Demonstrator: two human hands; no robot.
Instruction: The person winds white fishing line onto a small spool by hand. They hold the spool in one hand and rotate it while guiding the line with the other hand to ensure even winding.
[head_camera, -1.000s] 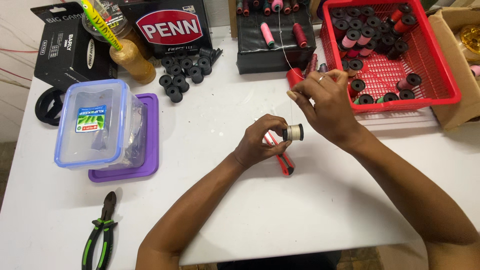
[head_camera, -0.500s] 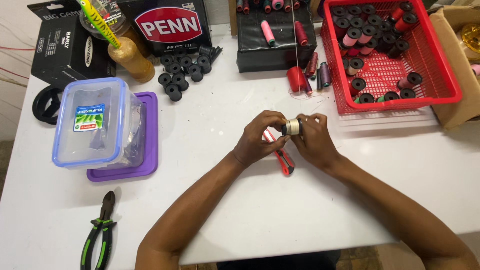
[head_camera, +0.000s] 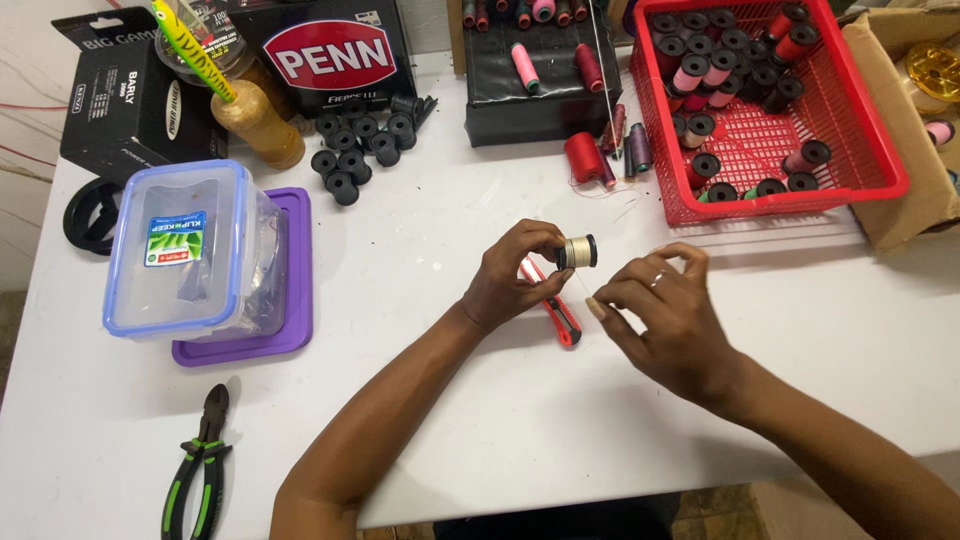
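Note:
My left hand (head_camera: 515, 275) grips a small black spool wound with pale thread (head_camera: 577, 251), held just above the white table (head_camera: 450, 400). My right hand (head_camera: 665, 310) is just right of the spool, thumb and fingers pinched together as if on a fine thread end; the thread itself is too thin to make out. A red and black utility knife (head_camera: 560, 312) lies on the table under my left hand, partly hidden by it.
A red basket (head_camera: 860, 160) of spools stands back right. Loose black spools (head_camera: 355, 145), coloured thread spools (head_camera: 585, 158) and black boxes (head_camera: 130, 100) sit at the back. A clear lidded container (head_camera: 190, 250) on a purple lid is left, with green-handled pliers (head_camera: 200, 465) near the front edge.
My right hand came down from beside the red basket to the spool, then drew away a little to the right and lower. My left hand kept the spool in place.

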